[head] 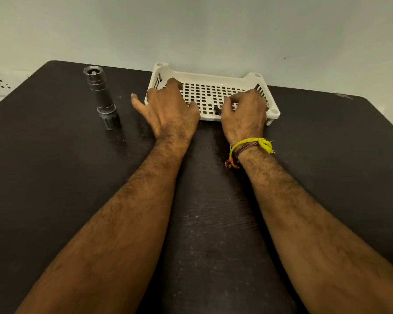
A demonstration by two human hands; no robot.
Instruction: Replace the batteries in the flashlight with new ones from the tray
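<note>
A dark grey flashlight stands upright on its head at the table's far left, its open tail end facing up. A white perforated tray sits at the far middle against the wall. My left hand rests on the tray's left front corner, fingers spread, holding nothing that I can see. My right hand reaches into the tray's right front part, fingers curled around a small dark battery whose end shows at my fingertips. Other tray contents are hidden by my hands.
The dark wooden table stretches toward me, dusty in the middle. A pale wall rises right behind the tray. A white wall socket is at the far left edge. A yellow thread band circles my right wrist.
</note>
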